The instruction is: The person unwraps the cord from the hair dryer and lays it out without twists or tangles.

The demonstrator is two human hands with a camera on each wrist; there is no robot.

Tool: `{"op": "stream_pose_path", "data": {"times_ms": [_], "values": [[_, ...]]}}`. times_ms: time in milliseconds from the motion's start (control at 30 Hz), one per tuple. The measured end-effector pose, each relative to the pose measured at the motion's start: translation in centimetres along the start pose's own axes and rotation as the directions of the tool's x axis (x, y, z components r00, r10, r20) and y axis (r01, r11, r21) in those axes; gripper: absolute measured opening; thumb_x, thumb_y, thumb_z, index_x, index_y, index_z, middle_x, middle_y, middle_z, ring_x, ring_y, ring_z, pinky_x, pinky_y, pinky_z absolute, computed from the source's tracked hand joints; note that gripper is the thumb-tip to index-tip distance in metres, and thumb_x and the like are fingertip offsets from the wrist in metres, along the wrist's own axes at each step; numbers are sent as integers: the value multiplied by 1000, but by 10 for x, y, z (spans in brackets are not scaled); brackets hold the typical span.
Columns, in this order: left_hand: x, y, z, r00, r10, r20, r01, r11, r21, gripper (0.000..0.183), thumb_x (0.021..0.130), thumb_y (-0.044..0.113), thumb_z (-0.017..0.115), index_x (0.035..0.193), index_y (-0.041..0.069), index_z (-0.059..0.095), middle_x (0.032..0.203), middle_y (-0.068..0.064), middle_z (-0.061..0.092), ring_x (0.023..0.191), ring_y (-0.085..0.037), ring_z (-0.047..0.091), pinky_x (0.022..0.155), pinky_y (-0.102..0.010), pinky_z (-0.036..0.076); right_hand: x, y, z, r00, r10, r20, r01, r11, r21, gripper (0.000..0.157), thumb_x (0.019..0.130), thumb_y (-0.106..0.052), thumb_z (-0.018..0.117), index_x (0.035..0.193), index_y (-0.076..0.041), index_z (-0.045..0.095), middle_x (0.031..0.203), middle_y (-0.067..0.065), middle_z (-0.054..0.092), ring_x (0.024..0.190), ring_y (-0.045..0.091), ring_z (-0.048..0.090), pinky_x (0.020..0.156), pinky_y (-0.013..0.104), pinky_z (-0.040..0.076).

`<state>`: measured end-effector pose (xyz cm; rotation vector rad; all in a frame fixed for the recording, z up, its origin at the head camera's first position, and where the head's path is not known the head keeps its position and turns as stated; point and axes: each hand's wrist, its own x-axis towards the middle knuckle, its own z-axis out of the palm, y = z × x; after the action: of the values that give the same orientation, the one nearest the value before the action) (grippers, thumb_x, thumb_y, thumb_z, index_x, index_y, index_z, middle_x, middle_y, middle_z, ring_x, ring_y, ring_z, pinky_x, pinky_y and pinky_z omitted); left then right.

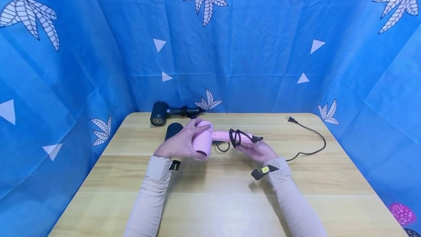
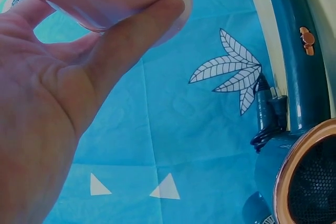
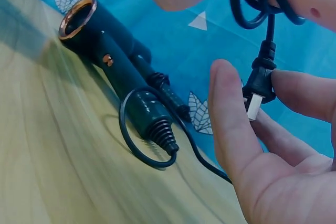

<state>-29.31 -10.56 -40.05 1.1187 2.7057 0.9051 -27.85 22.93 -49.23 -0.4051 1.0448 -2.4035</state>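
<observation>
A pink hair dryer (image 1: 203,142) is held up over the table, handle pointing right. My left hand (image 1: 180,142) grips its barrel, with the thumb (image 2: 142,32) along the barrel's edge in the left wrist view. The dryer's black cord (image 1: 234,138) is wound round the handle. Below the handle, my right hand (image 1: 258,151) has its curled fingers and thumb about the cord's black two-prong plug (image 3: 261,77), pinching it. A dark green hair dryer (image 3: 118,74) lies just behind, partly hidden by the left hand and the pink dryer in the head view.
Another dark hair dryer (image 1: 160,114) lies at the table's back left edge, its cord bundled on the handle. A black cord (image 1: 323,142) with a plug (image 1: 291,119) curves over the wooden table (image 1: 230,207) at right. Blue patterned curtain (image 1: 263,46) encloses the back and sides.
</observation>
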Motion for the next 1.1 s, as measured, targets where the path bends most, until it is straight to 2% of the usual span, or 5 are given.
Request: {"op": "stream_pose_path", "data": {"times_ms": [267,533,733,900,1100], "values": [[1,1,2,1000,8,16,-8,1000,9,101,64,46,95,153,33,49,158,5,31,121,-26,52,85,-36,53,-9,-9,-6,991,-40,-129,33,998,-51,26,94,5,65,113,-9,76,118,6,76,108,15,73,102,28,56],[2,2,5,1000,7,13,-7,1000,-3,100,64,44,95,153,33,50,158,5,32,121,-26,52,86,-37,53,-16,-24,0,949,-61,-308,-13,973,-232,23,105,-8,57,108,-17,77,113,-2,76,101,7,72,92,20,58],[1,2,6,1000,12,10,-12,1000,2,100,64,45,95,152,33,51,157,4,33,118,-26,54,86,-37,54,-17,-38,6,938,-81,-337,-22,956,-291,23,107,-10,53,105,-15,75,100,-5,76,87,4,69,80,15,55],[2,1,6,1000,9,17,-9,1000,23,100,64,47,94,152,32,51,156,4,34,119,-25,52,85,-36,54,-19,-48,13,932,-141,-335,-2,920,-392,18,106,-8,54,108,-15,71,88,-6,72,72,2,62,69,15,52],[1,-1,6,1000,-15,10,15,1000,21,99,63,45,95,151,33,51,158,3,33,115,-26,55,83,-36,54,-19,-57,31,903,-251,-348,23,839,-544,13,101,-5,62,113,-6,70,97,-5,74,84,8,71,84,19,59]]}}
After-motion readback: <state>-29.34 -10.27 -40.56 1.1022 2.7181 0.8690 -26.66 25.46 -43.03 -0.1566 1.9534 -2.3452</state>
